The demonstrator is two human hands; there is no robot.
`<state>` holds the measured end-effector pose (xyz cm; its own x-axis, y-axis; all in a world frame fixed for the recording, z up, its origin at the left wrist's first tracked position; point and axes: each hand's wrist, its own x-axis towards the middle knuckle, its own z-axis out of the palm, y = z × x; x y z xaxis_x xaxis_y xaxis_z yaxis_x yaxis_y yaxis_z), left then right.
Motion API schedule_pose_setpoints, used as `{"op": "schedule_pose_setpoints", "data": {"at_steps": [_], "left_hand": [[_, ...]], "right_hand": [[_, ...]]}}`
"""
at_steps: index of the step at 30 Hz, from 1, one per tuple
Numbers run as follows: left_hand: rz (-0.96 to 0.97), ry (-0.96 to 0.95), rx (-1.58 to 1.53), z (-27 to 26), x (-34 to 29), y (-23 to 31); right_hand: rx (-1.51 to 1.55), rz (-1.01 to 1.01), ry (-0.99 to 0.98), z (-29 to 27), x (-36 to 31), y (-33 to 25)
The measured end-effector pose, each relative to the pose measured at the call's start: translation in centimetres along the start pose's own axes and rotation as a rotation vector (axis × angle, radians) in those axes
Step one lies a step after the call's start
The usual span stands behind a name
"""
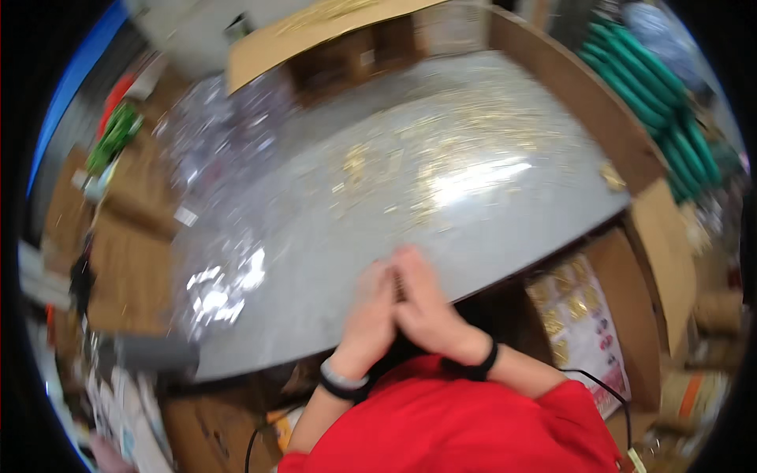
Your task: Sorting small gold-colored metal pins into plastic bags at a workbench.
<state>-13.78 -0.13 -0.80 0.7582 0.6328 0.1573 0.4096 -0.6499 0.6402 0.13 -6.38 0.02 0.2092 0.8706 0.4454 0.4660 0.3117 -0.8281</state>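
My left hand (371,315) and my right hand (428,307) come together over the front edge of the grey tabletop (307,236). Their fingers are closed and pressed toward each other, pointing away from me. In the narrow gap between the palms shows a small dark, ridged patch (400,288); blur hides what it is. Beyond my fingertips, many thin gold-coloured pieces (449,158) lie scattered over the tabletop. A small gold cluster (355,162) sits left of the main spread.
Clear plastic bags (225,150) cover the table's left side. A cardboard shelf (339,59) stands at the back, and a cardboard wall (583,94) borders the right. Below the right edge, an open carton (631,315) contains a sheet with gold pieces. Green bundles (646,94) are stacked far right.
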Motion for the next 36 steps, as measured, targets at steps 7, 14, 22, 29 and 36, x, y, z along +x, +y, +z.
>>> {"op": "schedule_pose_setpoints", "data": {"at_steps": [7,14,22,29,36], "left_hand": [[0.004,0.069,-0.029,0.3,0.3,-0.9],[-0.008,0.143,-0.025,0.7,-0.9,-1.7],[-0.079,0.196,0.009,1.0,-1.3,-1.7],[0.020,0.130,0.058,0.2,-0.4,-0.1],[0.136,0.185,0.153,0.0,-1.2,-0.2]], "right_hand": [[-0.053,-0.026,-0.098,1.2,0.4,2.6],[-0.352,-0.230,-0.194,0.2,0.3,2.7],[-0.318,-0.017,-0.361,-1.1,0.5,0.1],[-0.219,-0.095,-0.064,-0.8,-0.5,0.9],[-0.189,-0.073,-0.100,1.1,-0.1,-0.2]]}}
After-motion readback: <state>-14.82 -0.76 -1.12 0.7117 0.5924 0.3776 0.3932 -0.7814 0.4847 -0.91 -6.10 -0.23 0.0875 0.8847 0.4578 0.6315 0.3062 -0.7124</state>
